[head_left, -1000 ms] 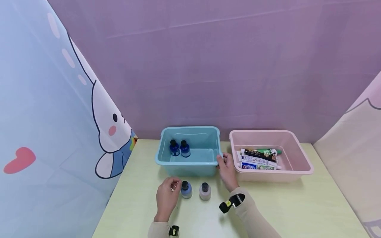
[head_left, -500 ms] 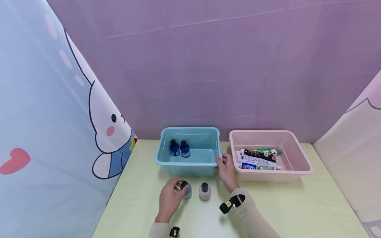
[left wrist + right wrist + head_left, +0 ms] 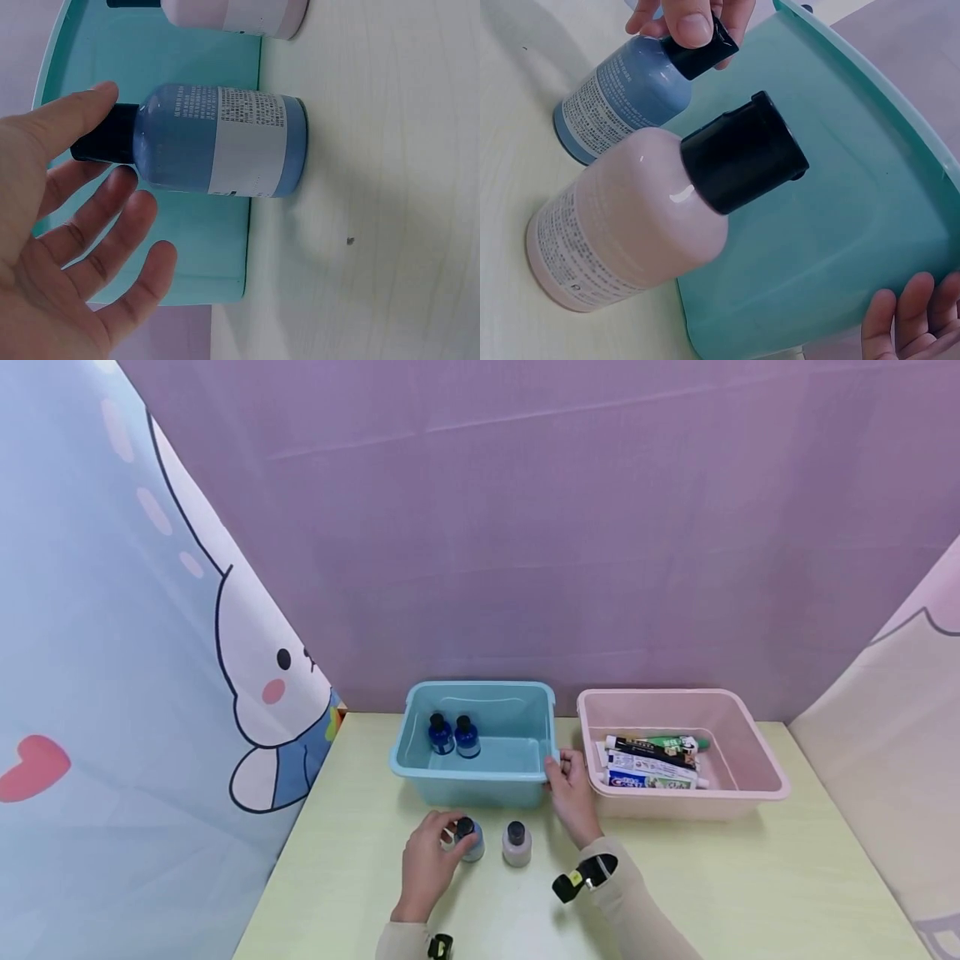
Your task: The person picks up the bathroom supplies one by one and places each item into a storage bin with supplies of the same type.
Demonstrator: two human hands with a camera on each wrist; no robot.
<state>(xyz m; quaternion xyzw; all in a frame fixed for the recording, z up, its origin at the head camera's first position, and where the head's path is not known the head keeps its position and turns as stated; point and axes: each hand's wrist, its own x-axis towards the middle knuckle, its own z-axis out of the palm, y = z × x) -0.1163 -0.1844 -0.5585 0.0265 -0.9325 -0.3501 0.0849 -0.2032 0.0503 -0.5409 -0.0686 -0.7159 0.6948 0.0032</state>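
In the head view, my left hand pinches the black cap of a blue bottle between thumb and fingers. That bottle stands upright on the table, its white label facing the left wrist camera. Beside it on the right stands a pale pink bottle, also black-capped. My right hand holds the front right corner of a teal plastic basin, thumb at the rim. Inside this basin, toward its left, two dark blue bottles stand upright with black caps.
A pink basin sits to the right of the teal one, holding several toothpaste tubes. Behind both hangs a purple cloth. A blue cartoon-print cloth borders the pale table on the left.
My left hand has shifted slightly right, from beside the blue bottle to its cap, with thumb and fingers now closing round it. The right hand keeps its hold on the teal basin.
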